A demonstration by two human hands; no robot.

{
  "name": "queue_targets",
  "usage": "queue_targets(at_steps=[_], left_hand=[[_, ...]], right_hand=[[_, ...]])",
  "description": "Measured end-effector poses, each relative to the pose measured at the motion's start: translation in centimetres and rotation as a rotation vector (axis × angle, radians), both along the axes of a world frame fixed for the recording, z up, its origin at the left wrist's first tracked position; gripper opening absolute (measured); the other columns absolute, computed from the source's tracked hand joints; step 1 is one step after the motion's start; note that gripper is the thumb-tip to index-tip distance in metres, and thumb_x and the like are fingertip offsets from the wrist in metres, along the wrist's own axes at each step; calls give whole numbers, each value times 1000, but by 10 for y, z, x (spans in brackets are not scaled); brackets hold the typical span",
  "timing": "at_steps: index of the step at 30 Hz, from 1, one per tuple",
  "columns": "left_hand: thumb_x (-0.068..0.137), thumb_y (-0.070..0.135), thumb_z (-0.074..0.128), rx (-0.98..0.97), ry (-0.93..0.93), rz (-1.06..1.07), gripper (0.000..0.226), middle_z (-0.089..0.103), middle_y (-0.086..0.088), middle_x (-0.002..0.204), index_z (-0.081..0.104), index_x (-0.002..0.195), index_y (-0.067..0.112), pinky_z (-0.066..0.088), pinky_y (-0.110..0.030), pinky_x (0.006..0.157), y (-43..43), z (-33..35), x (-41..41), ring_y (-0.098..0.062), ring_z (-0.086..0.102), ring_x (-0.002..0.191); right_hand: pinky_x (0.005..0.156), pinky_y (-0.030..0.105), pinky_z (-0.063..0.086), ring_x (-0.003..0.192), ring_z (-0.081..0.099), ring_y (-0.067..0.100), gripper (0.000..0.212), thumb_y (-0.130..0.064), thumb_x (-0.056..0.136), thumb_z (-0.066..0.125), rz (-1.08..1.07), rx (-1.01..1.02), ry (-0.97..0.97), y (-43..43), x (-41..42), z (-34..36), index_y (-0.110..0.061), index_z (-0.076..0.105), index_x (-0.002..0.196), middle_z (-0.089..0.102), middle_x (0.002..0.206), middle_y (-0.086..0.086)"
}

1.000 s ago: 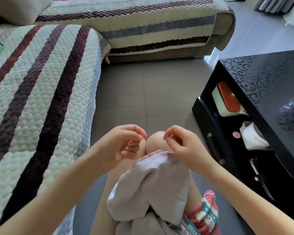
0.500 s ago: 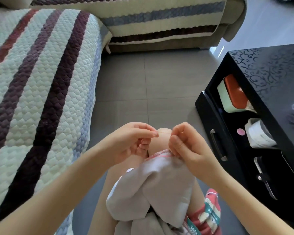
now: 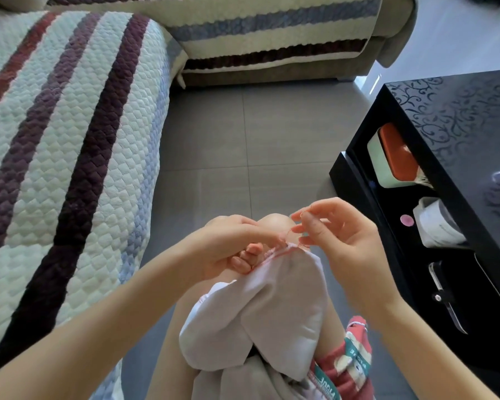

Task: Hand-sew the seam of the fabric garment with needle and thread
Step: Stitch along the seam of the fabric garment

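Our left hand pinches the seam of the garment on the knee, its line running left-right, while our right hand, at its right end, pinches the thread just above.

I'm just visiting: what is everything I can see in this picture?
garment: one, pale lilac, draped over the knee
thread: one, pink, looped at garment's seam
sofa: one, cream with dark stripes, left and top
floor: grey tiles, middle
table: one, black, right
box: one, green with orange lid, table's shelf
container: one, white, same shelf
shorts: one pair, red patterned, bottom
left hand: one, pinching garment's seam
right hand: one, pinching the thread
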State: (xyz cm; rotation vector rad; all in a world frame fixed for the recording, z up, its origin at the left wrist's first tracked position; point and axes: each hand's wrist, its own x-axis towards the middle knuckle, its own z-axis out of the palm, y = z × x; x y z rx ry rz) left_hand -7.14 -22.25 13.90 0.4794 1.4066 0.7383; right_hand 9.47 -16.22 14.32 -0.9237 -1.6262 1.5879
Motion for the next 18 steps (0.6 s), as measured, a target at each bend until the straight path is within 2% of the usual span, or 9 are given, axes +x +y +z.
queue_targets(at_steps=[2,4,6,8,11,13,15,17,18], left_hand=[[73,15,77,-24,-38,-4,30,26,0,61,56,52,13,19,-16,37,0,-1,0,-11,23,46],[64,15,80,-29,-49,9,27,27,0,61,54,64,6,21,-16,35,-1,-2,1,-11,25,46],[65,8,80,-33,-60,24,26,29,0,61,56,74,1,23,-16,34,0,-4,1,-11,26,45],[64,3,81,-54,-94,47,26,31,-1,61,58,74,-1,25,-16,35,1,-6,2,-11,29,45],[46,7,84,-95,-152,74,33,36,-3,61,58,66,0,26,-18,36,3,-7,2,-12,33,47],[45,9,82,-113,-179,79,29,38,-4,62,56,57,4,26,-18,35,4,-7,2,-12,34,47],[45,9,80,-126,-204,77,28,39,-4,64,55,56,5,26,-18,35,5,-7,2,-12,34,48],[45,8,79,-127,-200,73,24,38,-4,64,56,53,5,25,-18,34,5,-7,3,-12,33,48],[47,7,78,-124,-188,68,21,38,-4,63,57,50,6,25,-18,35,5,-7,3,-12,33,48]], right_hand=[[73,34,55,77,67,28,21,-28,76,68,7,-64,-26,6,3,2,-8,69,84,69,79,13],[73,27,54,77,66,19,18,-30,71,70,19,-130,-27,9,7,1,-14,72,79,70,78,7],[75,23,53,80,65,12,14,-29,68,72,32,-193,26,11,11,-1,-17,74,76,71,80,0],[78,21,53,83,64,10,20,-35,63,77,57,-263,96,15,16,-3,-20,76,76,71,84,-2],[87,29,55,89,66,16,38,-43,53,89,128,-457,251,23,25,-7,-18,76,79,72,93,4],[88,36,54,93,68,22,32,-32,57,89,160,-612,416,30,30,-7,-15,74,78,73,93,8],[80,36,57,86,71,23,14,-20,63,79,132,-718,524,34,32,-2,-14,72,73,72,82,7],[62,30,58,63,67,16,5,-15,63,69,65,-816,564,37,35,4,-12,68,68,62,64,1],[52,26,54,52,57,12,5,-12,64,67,67,-854,566,37,36,6,-11,64,68,53,58,-1]])
